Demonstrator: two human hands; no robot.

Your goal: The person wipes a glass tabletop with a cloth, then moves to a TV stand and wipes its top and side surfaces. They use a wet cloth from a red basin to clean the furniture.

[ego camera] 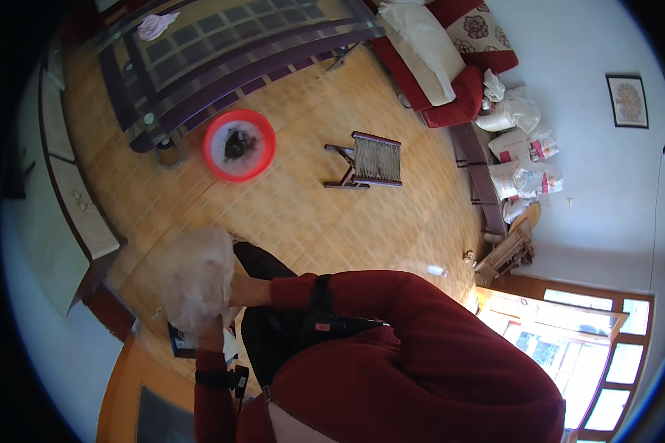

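Observation:
A whitish, translucent plastic bag [197, 277] spreads out, blurred, over the floor in front of me. My right hand [246, 290] grips its right side, with the fingers mostly hidden by the film. At the bag's lower edge my left hand [209, 325] holds it too; the plastic covers most of that hand. Beneath the bag a dark box [180, 344] partly shows on the floor. Farther ahead stands a red basin [271, 147] of foamy water, with a dark wet item [236, 145] in it, possibly cloth.
A folding stool [377, 159] with a woven seat is right of the basin. Beyond the basin stands a glass-topped table [210, 72] bearing a pink cloth [156, 26]. A low cabinet [83, 205] lines the left; a red sofa [457, 102] and white sacks [523, 147] line the right.

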